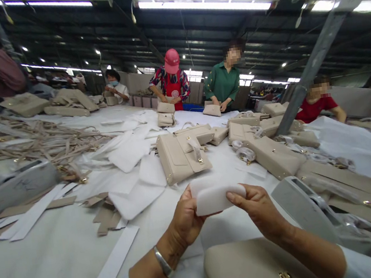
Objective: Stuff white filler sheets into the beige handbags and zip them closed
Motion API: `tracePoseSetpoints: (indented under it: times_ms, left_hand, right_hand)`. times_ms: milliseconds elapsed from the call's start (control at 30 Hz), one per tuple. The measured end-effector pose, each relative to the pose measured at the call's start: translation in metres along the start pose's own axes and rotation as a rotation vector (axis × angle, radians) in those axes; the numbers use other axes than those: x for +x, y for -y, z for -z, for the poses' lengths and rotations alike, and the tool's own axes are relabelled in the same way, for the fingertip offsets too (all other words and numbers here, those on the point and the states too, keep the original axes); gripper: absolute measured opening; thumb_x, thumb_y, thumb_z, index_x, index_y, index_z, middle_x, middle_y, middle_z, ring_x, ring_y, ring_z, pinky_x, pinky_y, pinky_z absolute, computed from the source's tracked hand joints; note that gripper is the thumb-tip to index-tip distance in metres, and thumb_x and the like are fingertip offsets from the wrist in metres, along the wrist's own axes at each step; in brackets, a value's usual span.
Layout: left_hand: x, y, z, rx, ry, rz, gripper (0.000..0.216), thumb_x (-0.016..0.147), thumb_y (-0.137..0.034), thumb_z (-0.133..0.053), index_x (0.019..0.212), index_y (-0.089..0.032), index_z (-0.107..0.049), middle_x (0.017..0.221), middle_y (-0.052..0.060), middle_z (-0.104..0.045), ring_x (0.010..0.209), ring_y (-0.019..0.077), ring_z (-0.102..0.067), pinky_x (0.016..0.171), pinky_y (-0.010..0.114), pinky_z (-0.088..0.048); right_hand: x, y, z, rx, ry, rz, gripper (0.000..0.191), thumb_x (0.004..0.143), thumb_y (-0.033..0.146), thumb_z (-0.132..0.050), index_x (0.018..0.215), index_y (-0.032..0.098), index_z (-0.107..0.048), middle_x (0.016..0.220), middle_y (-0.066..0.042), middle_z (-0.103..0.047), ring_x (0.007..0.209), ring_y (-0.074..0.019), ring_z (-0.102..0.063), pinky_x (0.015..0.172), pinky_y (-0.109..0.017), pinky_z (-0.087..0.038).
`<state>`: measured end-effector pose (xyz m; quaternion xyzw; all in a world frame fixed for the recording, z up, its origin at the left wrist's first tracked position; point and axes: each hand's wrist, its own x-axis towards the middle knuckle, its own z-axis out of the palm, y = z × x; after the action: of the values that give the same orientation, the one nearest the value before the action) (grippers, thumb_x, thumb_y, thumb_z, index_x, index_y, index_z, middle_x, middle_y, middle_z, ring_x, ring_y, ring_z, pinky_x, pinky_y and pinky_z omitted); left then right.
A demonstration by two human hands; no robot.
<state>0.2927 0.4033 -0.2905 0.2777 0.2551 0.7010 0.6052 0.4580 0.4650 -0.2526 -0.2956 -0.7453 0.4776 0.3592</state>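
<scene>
Between my two hands is a folded white foam sheet (pixel 214 200), bent over on itself. My left hand (pixel 188 211) grips its left end, with the thumb on the near side. At the right end, my right hand (pixel 254 205) pinches the sheet between thumb and fingers. Just below them a beige handbag (pixel 246 263) with a gold clasp lies close to me, cut off by the bottom edge of the view. Beyond my hands another beige handbag (pixel 182 155) rests on the table, its handle wrapped in clear film.
Loose white sheets (pixel 128 151) and a heap of beige straps (pixel 52 143) cover the left side. Grey tape dispensers (pixel 17 186) stand left and right. More beige bags (pixel 269 150) lie at right by a slanted metal post (pixel 318 57). Several people work across the table.
</scene>
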Motion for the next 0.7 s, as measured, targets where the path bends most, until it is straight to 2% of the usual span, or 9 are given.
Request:
tracePoseSetpoints:
  times_ms: [133,233,333,400,467,533,567,633,700]
  left_hand:
    - [-0.003,0.002,-0.004,0.033,0.001,-0.053,0.038,0.073,-0.013,-0.066,0.108,-0.021,-0.055,0.103,0.002,-0.064,0.083,0.015,-0.062,0.073,0.028,-0.053]
    - [-0.008,0.004,-0.006,0.037,0.001,-0.079,0.031,0.081,-0.031,-0.063,0.109,-0.019,-0.055,0.098,0.004,-0.063,0.082,0.0154,-0.061,0.073,0.027,-0.052]
    - [-0.011,0.007,-0.006,0.12,0.07,-0.13,0.045,0.079,-0.048,-0.064,0.11,-0.018,-0.053,0.098,0.006,-0.063,0.084,0.0175,-0.06,0.074,0.028,-0.051]
    - [-0.01,0.01,-0.005,0.256,0.057,-0.158,0.049,0.072,-0.044,-0.073,0.107,-0.017,-0.052,0.096,0.005,-0.063,0.084,0.0181,-0.06,0.075,0.028,-0.05]
    - [-0.007,0.013,-0.003,0.355,-0.029,-0.166,0.044,0.07,-0.036,-0.076,0.101,-0.016,-0.052,0.091,0.004,-0.063,0.08,0.0172,-0.059,0.073,0.028,-0.049]
    - [-0.004,0.016,-0.001,0.382,-0.09,-0.168,0.037,0.073,-0.034,-0.073,0.097,-0.016,-0.051,0.086,0.002,-0.062,0.075,0.0158,-0.058,0.07,0.027,-0.049]
    - [-0.003,0.017,0.0,0.395,-0.089,-0.176,0.034,0.074,-0.034,-0.071,0.095,-0.016,-0.051,0.083,0.001,-0.061,0.073,0.0149,-0.057,0.069,0.027,-0.048]
    - [-0.003,0.015,0.002,0.471,-0.081,-0.242,0.029,0.074,-0.031,-0.071,0.091,-0.016,-0.052,0.078,-0.001,-0.058,0.069,0.0127,-0.053,0.066,0.024,-0.046]
    - [-0.004,0.011,0.002,0.59,-0.099,-0.365,0.025,0.074,-0.029,-0.071,0.087,-0.016,-0.054,0.074,-0.003,-0.054,0.067,0.0109,-0.048,0.063,0.021,-0.043]
  right_hand:
    - [0.006,-0.003,-0.006,0.09,-0.112,-0.024,0.029,0.075,0.043,-0.067,0.077,0.014,-0.065,0.071,-0.002,-0.061,0.068,-0.0177,-0.05,0.064,-0.028,-0.041]
    - [0.011,-0.007,-0.006,0.066,-0.114,-0.053,0.031,0.073,0.044,-0.068,0.075,0.013,-0.064,0.066,-0.001,-0.058,0.062,-0.016,-0.049,0.057,-0.027,-0.04]
    - [0.014,-0.016,-0.005,-0.071,-0.124,-0.056,0.033,0.074,0.046,-0.066,0.069,0.014,-0.06,0.06,0.001,-0.054,0.057,-0.0137,-0.044,0.052,-0.025,-0.036]
    - [0.015,-0.021,-0.004,-0.138,-0.107,-0.055,0.033,0.078,0.046,-0.061,0.07,0.014,-0.059,0.061,0.0,-0.054,0.057,-0.014,-0.045,0.051,-0.025,-0.037]
    - [0.014,-0.023,-0.003,-0.244,-0.09,-0.036,0.03,0.081,0.044,-0.058,0.078,0.015,-0.059,0.068,-0.002,-0.059,0.06,-0.0165,-0.051,0.054,-0.027,-0.043]
    - [0.011,-0.019,0.001,-0.464,-0.161,0.124,0.032,0.08,0.041,-0.061,0.098,0.015,-0.059,0.093,-0.008,-0.063,0.08,-0.0234,-0.059,0.069,-0.035,-0.05]
    - [0.008,-0.015,0.004,-0.602,-0.215,0.259,0.042,0.078,0.039,-0.063,0.112,0.015,-0.054,0.11,-0.013,-0.06,0.095,-0.0281,-0.058,0.08,-0.041,-0.05]
    - [-0.001,-0.004,0.011,-0.853,-0.297,0.561,0.064,0.077,0.033,-0.066,0.133,0.016,-0.039,0.135,-0.017,-0.043,0.122,-0.0343,-0.043,0.099,-0.052,-0.039]
    - [-0.014,0.009,0.021,-0.997,-0.313,0.768,0.069,0.081,0.026,-0.063,0.141,0.019,-0.029,0.143,-0.017,-0.035,0.132,-0.0344,-0.031,0.106,-0.055,-0.03]
